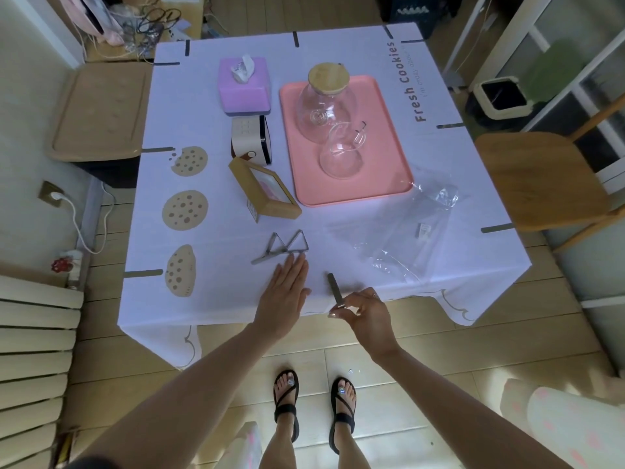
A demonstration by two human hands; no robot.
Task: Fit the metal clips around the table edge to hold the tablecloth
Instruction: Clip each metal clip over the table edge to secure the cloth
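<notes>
Pink tray (355, 197) carrying lidded glass jug (326, 103) and glass cup (341, 155), purple tissue box (244, 94), wooden frame (267, 190), clear plastic bag (406, 231)

We list a smooth matt tablecloth (230, 265), two clips (282, 248) of dull grey metal, a third clip (334, 289) of the same metal, a matt pink plastic tray (382, 140), a clear glossy glass jug (324, 110), its pale wooden lid (328, 77), a crinkled glossy plastic bag (406, 231), a light wooden frame (280, 209)

Two loose triangular metal clips (285, 252) flat on white tablecloth (236, 292); third clip (334, 290) on cloth at near edge
</notes>
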